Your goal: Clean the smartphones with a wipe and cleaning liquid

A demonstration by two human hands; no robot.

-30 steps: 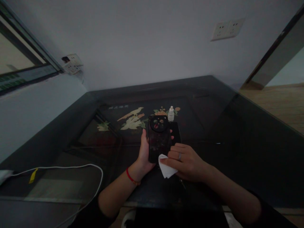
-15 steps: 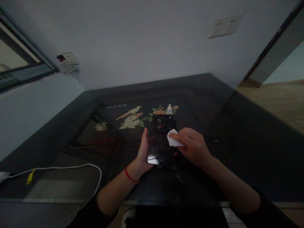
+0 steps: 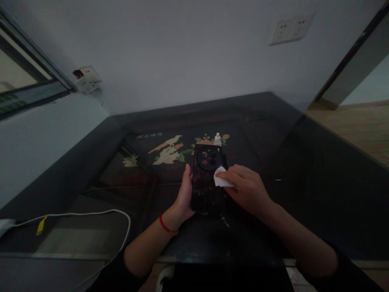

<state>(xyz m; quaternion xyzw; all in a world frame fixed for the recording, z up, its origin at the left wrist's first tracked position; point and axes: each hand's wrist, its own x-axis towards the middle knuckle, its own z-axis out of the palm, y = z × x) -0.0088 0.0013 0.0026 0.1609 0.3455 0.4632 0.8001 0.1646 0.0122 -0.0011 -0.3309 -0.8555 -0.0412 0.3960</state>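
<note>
Plainly, a wiping pass is in hand. The left hand (image 3: pixel 184 198) grips a dark phone (image 3: pixel 206 184) by its long left edge with the back facing up. The thumb lies along that edge and the fingers are wrapped behind, clenched on it. Whether the phone's lower end rests on the bench (image 3: pixel 304 182) I cannot tell.

The right hand (image 3: pixel 248 190) pinches a small folded white wipe (image 3: pixel 221 179) between the thumb and the first 2 fingers. It presses the wipe on the phone's back at the right edge, just below the round camera ring. So the phone sits between the 2 hands, over the middle of the bench.

A little white dropper bottle (image 3: pixel 217 139) stands upright just beyond the phone's top end, apart from both hands. A white cable (image 3: pixel 91 212) loops on the bench well to the left.

By my judgement the stroke near the camera ring is partway — a further one would call for a steady left grip and light, even pressure from the wipe, clear of the bottle.
</note>
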